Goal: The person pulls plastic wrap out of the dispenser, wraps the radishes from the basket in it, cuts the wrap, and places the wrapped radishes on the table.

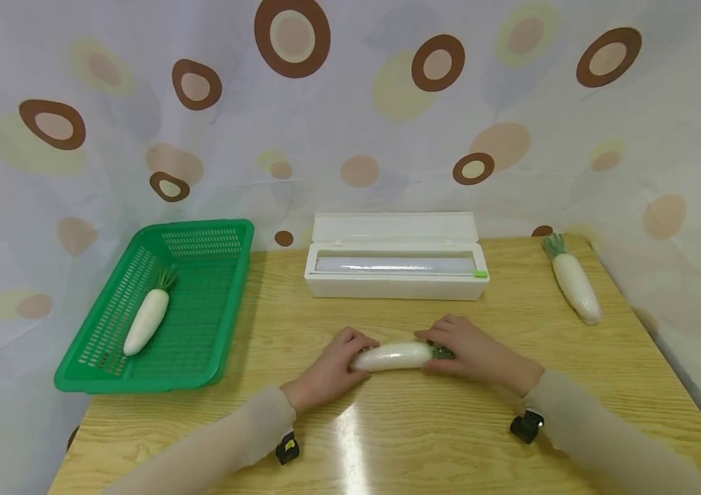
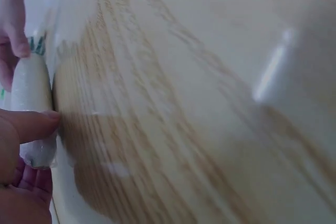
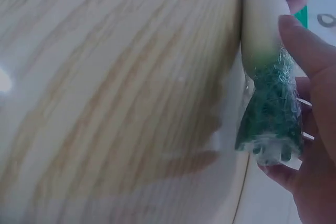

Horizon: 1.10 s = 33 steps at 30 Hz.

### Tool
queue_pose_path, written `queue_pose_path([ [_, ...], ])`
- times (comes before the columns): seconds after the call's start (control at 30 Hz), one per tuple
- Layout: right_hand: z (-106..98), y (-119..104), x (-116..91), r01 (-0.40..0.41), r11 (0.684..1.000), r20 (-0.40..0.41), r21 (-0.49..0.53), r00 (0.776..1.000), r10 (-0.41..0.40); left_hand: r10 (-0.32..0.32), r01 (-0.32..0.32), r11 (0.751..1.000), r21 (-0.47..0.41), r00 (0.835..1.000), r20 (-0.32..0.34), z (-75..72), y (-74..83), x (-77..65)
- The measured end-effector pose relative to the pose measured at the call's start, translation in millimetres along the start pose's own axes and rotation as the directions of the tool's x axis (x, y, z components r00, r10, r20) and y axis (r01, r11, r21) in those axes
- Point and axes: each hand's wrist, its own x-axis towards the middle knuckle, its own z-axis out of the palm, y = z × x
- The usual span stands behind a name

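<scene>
A white radish [image 1: 395, 357] with glossy clear film around it lies crosswise on the table in the head view. My left hand [image 1: 333, 366] grips its root end, thumb on the near side and fingers on the far side. At the leafy end, my right hand [image 1: 470, 352] holds it between thumb and fingers. The right wrist view shows crinkled film wrapped over the green leaf stubs [image 3: 270, 114]. In the left wrist view, my left thumb [image 2: 37, 124] presses across the radish's lower part.
Behind the hands stands a white film dispenser box [image 1: 396, 287], lid raised, a roll of film inside. A green basket [image 1: 235, 302] at left holds a bare radish [image 1: 147, 321]. Another radish [image 1: 576, 287], shiny with film, lies near the table's right edge. A patterned curtain hangs behind.
</scene>
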Motion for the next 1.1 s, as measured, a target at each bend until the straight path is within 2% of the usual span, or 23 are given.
queue_pose_path([
  [0.13,3.6,-1.9,2.7,0.017,0.999,0.017,-0.035,1.0,-0.017,-0.014,0.015,1.0,-0.019,0.999,0.033,0.0,3.3,-2.3],
  [0.23,3.7,-1.7,1.4,0.027,0.998,0.001,-0.051,1.0,-0.027,-0.032,0.035,0.999,-0.032,0.996,0.082,0.9,6.6,-3.6],
  [0.37,3.4,-0.8,0.4,0.059,0.995,-0.031,-0.075,0.998,-0.062,-0.043,0.048,0.998,-0.043,0.993,0.11,3.5,9.7,-4.8],
  [0.63,0.9,0.1,0.2,0.104,0.975,-0.068,-0.195,0.991,-0.119,0.022,-0.02,0.999,-0.036,0.998,0.055,10.9,14.6,-5.7],
  [0.8,1.7,1.3,0.1,0.078,0.973,-0.107,-0.219,0.989,-0.103,0.054,-0.053,0.998,-0.031,0.998,0.028,18.9,15.7,-5.8],
  [0.87,3.1,1.4,-0.6,0.027,0.977,-0.151,-0.209,0.987,-0.06,0.049,-0.048,0.998,-0.043,0.999,0.024,20.9,17.9,-6.7],
  [0.93,4.1,0.3,-1.5,-0.07,0.979,-0.209,-0.19,0.977,0.03,0.04,-0.039,0.998,-0.059,0.999,0.026,22.5,20.1,-7.7],
  [1.03,2.9,-4.7,-3.7,-0.263,0.96,-0.267,-0.092,0.936,0.231,0.035,-0.032,0.997,-0.076,0.999,0.038,24.5,24.3,-9.0],
  [1.1,0.0,-10.7,-5.4,-0.376,0.926,-0.217,0.02,0.903,0.371,0.04,-0.037,0.996,-0.079,0.998,0.047,26.3,26.5,-9.4],
])
